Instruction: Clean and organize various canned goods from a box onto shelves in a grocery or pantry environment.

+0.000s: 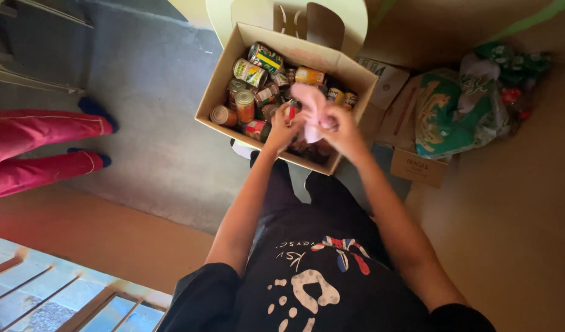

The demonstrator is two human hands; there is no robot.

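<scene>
Both my hands are raised over an open cardboard box [216, 98] full of several tin cans [250, 72]. My left hand [283, 128] and my right hand [342, 130] both grip a pale pink cloth [312, 106], which bunches up between them above the cans. The box rests on a white plastic chair [245, 12]. My forearms reach forward from a dark printed shirt at the bottom of the view.
A second cardboard box [411, 154] with a green and white plastic bag [454, 110] stands to the right. Another person's legs in red trousers [42, 147] lie at the left on a grey concrete floor [147, 92]. A railing [55, 295] is at the lower left.
</scene>
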